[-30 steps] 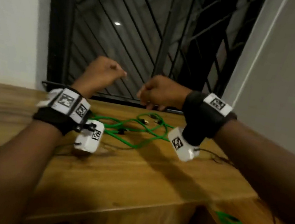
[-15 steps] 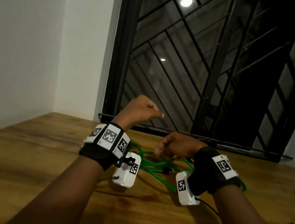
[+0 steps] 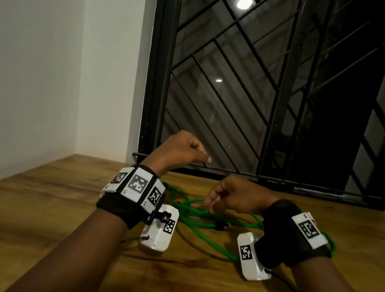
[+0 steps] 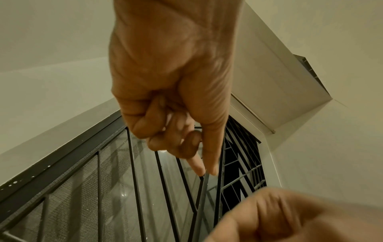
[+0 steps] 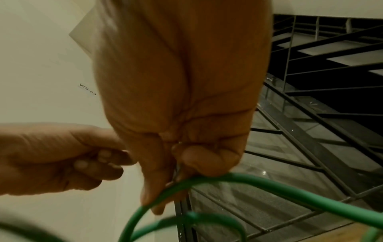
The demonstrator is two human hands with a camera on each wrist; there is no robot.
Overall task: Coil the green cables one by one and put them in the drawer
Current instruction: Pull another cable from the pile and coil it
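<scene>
Green cables [image 3: 204, 220] lying in loose, overlapping loops on the wooden table [image 3: 58, 202], near the barred window [image 3: 267, 82] and between the two wrists. The cables appear light, thin and limp, with a rubbery sheath that should hold a curve but spring back if released; a sensible hold would be near one plug end, letting the slack run through the other hand so the strands separate rather than knot. The right hand [image 3: 233, 197] hovers just above the pile with fingers curled; in the right wrist view its fingertips [image 5: 157, 203] meet a raised green loop [image 5: 186, 185], apparently pinched between thumb and finger, though the contact itself is blurred. The left hand [image 3: 181, 151] is raised above the table and clear of the cables, three fingers curled in, forefinger and thumb [image 4: 209, 157] extended side by side, holding nothing visible. Hidden or uncertain: the drawer lies outside every view; the number of separate cables in the tangle cannot be counted; a small dark connector [image 3: 220, 226] shows mid-pile, other ends are covered by the wrist cameras; part of the pile passes behind the right wrist.
</scene>
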